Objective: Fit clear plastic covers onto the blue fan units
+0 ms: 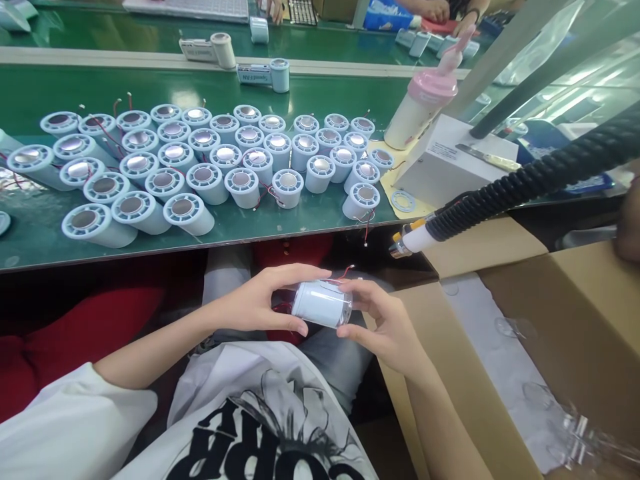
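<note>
Between my two hands, above my lap, is a light blue cylindrical fan housing [320,303] lying on its side. A clear plastic cover shows around its right end, and thin red wires stick out near its top and left end. My left hand [273,298] grips the left end, thumb below and fingers above. On the right end, my right hand [375,317] closes with its thumb and fingertips. Rows of similar light blue housings [183,210] stand on the green bench [240,232] just beyond my hands, several with red wires.
At my right an open cardboard box [550,313] holds clear plastic pieces [583,433]. A black flexible hose [525,183] reaches in above it. A pink-lidded bottle [420,103] stands by a white metal box [450,160]. Across the bench, other people's hands [437,12] show.
</note>
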`<action>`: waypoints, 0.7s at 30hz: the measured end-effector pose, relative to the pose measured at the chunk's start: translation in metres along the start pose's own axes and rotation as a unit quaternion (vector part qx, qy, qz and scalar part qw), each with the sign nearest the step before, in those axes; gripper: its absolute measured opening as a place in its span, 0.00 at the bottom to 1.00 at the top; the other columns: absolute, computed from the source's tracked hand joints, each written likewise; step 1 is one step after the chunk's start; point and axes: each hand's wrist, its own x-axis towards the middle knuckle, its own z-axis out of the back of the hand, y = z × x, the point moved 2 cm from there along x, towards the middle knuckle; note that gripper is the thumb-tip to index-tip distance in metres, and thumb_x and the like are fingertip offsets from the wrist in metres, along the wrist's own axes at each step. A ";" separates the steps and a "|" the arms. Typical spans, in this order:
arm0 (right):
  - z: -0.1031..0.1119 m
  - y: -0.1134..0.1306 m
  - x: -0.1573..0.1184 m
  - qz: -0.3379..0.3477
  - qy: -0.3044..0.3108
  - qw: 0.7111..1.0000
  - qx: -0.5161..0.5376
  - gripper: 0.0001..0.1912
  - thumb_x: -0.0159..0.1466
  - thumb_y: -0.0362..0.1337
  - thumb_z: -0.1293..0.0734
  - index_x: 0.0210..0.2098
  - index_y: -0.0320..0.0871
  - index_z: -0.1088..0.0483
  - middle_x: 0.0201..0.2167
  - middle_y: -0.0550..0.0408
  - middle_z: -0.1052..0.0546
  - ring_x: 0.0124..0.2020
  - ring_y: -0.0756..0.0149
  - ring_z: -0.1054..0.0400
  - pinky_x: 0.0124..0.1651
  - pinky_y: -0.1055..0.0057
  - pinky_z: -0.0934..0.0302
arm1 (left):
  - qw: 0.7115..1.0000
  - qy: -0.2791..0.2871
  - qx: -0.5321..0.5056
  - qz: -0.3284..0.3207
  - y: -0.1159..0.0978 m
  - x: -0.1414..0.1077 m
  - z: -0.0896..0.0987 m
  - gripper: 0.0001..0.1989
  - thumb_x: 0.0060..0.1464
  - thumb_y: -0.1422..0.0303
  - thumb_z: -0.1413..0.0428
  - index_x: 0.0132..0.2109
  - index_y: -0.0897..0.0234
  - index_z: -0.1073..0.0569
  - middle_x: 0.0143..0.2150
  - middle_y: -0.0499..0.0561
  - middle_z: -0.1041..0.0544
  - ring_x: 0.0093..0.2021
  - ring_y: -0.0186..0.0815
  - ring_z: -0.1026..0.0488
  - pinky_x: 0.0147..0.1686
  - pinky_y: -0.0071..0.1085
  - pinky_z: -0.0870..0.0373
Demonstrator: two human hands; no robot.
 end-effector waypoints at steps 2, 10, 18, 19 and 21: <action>0.000 0.002 0.000 -0.010 0.002 1.000 0.013 0.22 0.56 0.39 0.27 0.49 0.49 0.33 0.49 0.51 0.27 0.48 0.58 0.30 0.47 0.62 0.29 | 1.000 -0.002 0.009 -0.007 0.000 -0.001 0.000 0.37 0.44 0.67 0.34 0.61 0.56 0.36 0.62 0.57 0.33 0.61 0.47 0.36 0.58 0.41 0.35; -0.005 0.002 0.002 -0.081 0.010 0.992 0.096 0.21 0.58 0.45 0.29 0.47 0.46 0.35 0.41 0.51 0.26 0.41 0.62 0.30 0.40 0.67 0.30 | 0.999 0.005 0.029 -0.012 0.000 -0.003 -0.002 0.37 0.44 0.66 0.34 0.62 0.55 0.36 0.62 0.58 0.33 0.61 0.48 0.35 0.57 0.43 0.35; -0.010 0.001 0.005 -0.142 -0.016 0.973 0.182 0.19 0.56 0.48 0.30 0.40 0.44 0.34 0.31 0.56 0.25 0.29 0.69 0.31 0.29 0.73 0.32 | 0.999 0.014 0.040 -0.033 0.000 -0.004 -0.002 0.38 0.44 0.67 0.34 0.62 0.54 0.37 0.62 0.56 0.34 0.62 0.46 0.37 0.59 0.41 0.37; -0.011 0.000 0.005 -0.151 -0.019 0.969 0.196 0.19 0.56 0.49 0.30 0.40 0.44 0.34 0.30 0.57 0.26 0.27 0.70 0.31 0.28 0.74 0.32 | 0.998 0.016 0.041 -0.036 0.000 -0.004 -0.002 0.38 0.44 0.67 0.34 0.62 0.54 0.37 0.63 0.56 0.34 0.62 0.46 0.37 0.59 0.40 0.37; -0.013 -0.004 0.005 -0.172 -0.025 0.960 0.220 0.20 0.55 0.51 0.30 0.39 0.44 0.35 0.27 0.59 0.28 0.24 0.72 0.32 0.25 0.74 0.31 | 0.998 0.021 0.046 -0.042 -0.001 -0.003 -0.001 0.38 0.44 0.67 0.34 0.63 0.53 0.37 0.63 0.55 0.34 0.63 0.46 0.38 0.60 0.40 0.39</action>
